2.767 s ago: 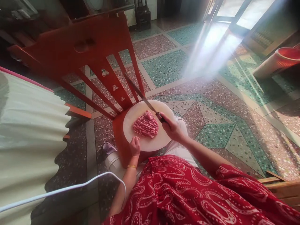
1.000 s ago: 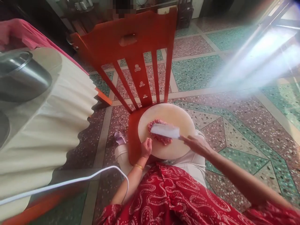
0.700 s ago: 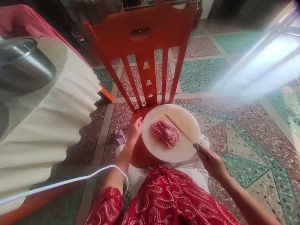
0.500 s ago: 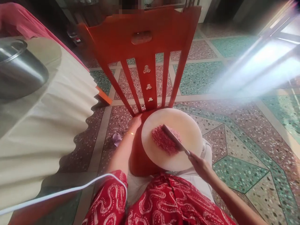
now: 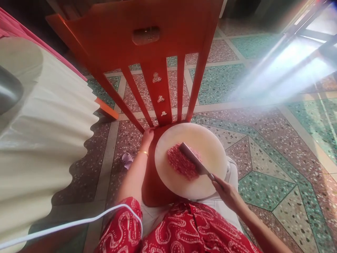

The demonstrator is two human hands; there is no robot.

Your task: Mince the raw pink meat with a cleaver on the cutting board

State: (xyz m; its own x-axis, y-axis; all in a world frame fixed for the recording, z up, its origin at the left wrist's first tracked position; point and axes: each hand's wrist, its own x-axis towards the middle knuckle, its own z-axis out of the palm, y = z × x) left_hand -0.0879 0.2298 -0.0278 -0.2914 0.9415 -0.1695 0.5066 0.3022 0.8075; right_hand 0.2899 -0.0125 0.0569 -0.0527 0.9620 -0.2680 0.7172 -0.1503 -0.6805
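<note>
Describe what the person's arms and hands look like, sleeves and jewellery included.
Both hands are bare, no gloves. The left hand has a thin gold bangle at the wrist, and a red sleeve with white swirling lines covers the upper arm, leaving the forearm uncovered. The right hand wears no visible ring or bangle; its forearm is also uncovered as far as the picture shows.

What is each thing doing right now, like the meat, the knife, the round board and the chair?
minced meat: chopped fine, heaped on the board.
knife: blade lying across the meat.
right hand: fingers shut on the knife handle.
left hand: gripping the chair seat beside the board.
cutting board: flat on the seat.
red chair: upright.
white cable: hanging slack.
</note>
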